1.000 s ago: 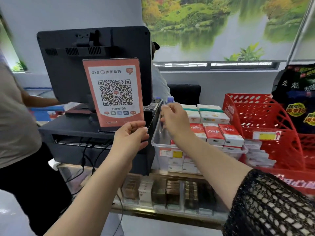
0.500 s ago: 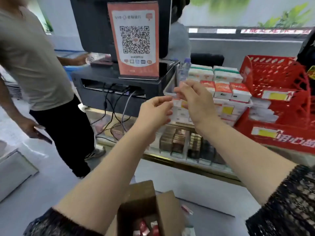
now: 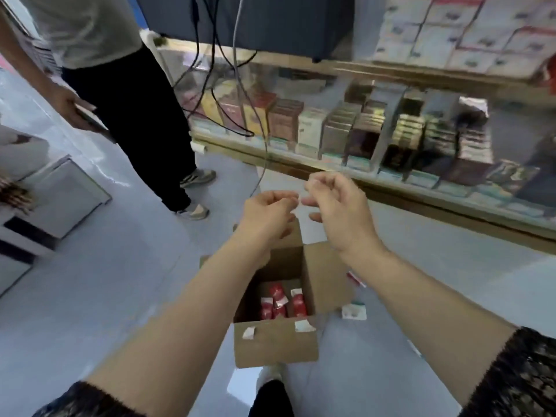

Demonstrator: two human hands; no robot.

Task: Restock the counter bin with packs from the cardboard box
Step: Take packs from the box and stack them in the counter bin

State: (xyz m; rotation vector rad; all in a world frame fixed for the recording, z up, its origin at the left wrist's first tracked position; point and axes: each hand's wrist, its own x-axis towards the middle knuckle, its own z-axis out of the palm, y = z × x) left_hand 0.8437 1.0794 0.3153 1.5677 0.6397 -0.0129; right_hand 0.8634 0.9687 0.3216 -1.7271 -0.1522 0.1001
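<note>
cardboard box (image 3: 275, 344) open on pale blue floor (image 3: 90, 296) nr glass display ctr (image 3: 391, 72).

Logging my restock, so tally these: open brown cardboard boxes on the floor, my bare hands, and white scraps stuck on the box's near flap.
Open brown cardboard box: 1
Bare hands: 2, left hand and right hand
White scraps on near flap: 2
Total: 5

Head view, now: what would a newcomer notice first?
Two bare hands, left hand and right hand, hover close together mid-frame, fingers curled; whether they pinch anything is unclear. Directly below, an open cardboard box on the floor shows red-and-white packs. Behind, a glass display case holds rows of boxed goods.
</note>
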